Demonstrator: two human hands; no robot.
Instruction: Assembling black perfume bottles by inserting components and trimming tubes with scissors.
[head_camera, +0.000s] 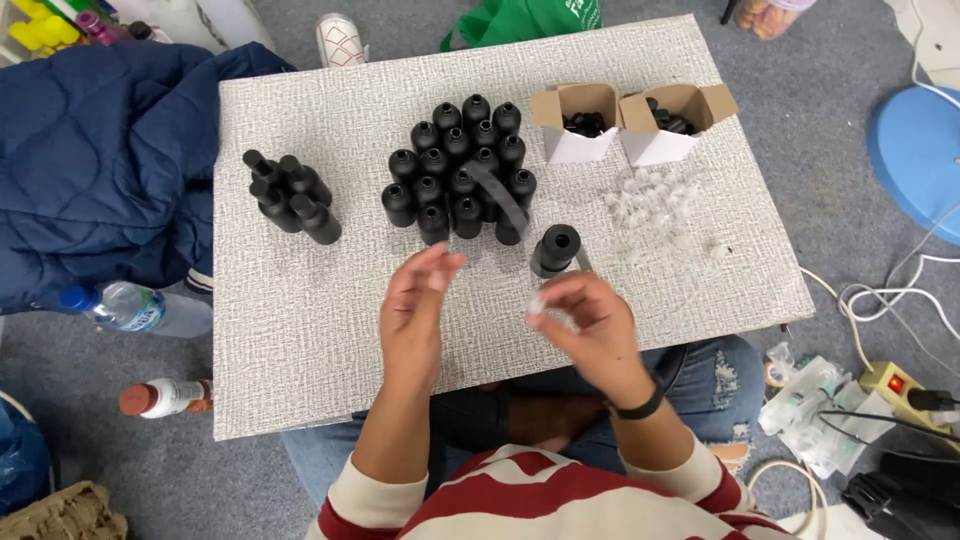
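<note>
- My right hand (590, 325) is pinching a small clear plastic piece (545, 312) between thumb and forefinger, just above the board (300, 330); the rest of the piece is blurred, so I cannot tell its exact shape.
- My left hand (415, 315) is hovering released, fingers half curled and holding nothing, with its fingertips (440, 262) pointing away from me.
- The single black bottle (553, 250) is lying on its side just beyond my right hand, its open mouth facing up toward the camera and its long axis running away from me and slightly left.
- That bottle is sitting nearer to my right hand than to my left; it is lying up and to the right of my left fingertips, with bare board between them.
- The clear piece is hanging just below the bottle's mouth, close to it but not touching.
- A cluster of upright black bottles (460, 170) is standing farther back at mid-board, and a smaller group of capped bottles (292, 195) is lying to its left.
- A scatter of clear plastic pieces (655, 205) is resting to the right of the lone bottle, in front of two open white cartons (620, 125) holding small black parts.
</note>
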